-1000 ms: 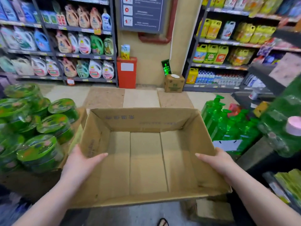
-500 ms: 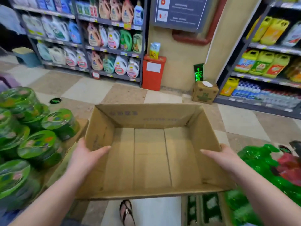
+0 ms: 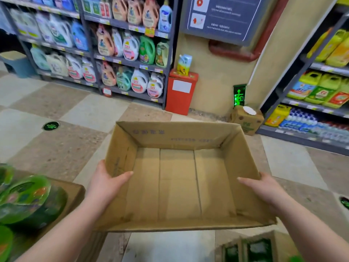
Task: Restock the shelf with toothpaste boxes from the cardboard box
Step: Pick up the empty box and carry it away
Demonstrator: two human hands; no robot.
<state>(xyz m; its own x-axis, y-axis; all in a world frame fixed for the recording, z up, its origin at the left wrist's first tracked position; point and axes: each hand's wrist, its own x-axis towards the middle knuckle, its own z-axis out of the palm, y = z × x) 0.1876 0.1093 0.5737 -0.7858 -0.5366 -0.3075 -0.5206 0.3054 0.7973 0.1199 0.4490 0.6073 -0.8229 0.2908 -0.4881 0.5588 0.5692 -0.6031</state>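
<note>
An open brown cardboard box (image 3: 175,137) hangs in front of me above the tiled floor, and nothing lies inside it. My left hand (image 3: 105,183) grips its left wall, thumb inside and fingers outside. My right hand (image 3: 264,190) grips the right wall the same way. No toothpaste boxes are in view.
Shelves of detergent bottles (image 3: 130,48) line the far left wall. A red bin (image 3: 181,91) and a small carton (image 3: 246,119) stand by the yellow wall. Shelves with yellow and green bottles (image 3: 321,89) run on the right. Green round packs (image 3: 24,197) sit on a display at my lower left.
My view has swung left and the box has moved with me, away from the green bottles on the right. Both hands keep the same hold on the box walls.
</note>
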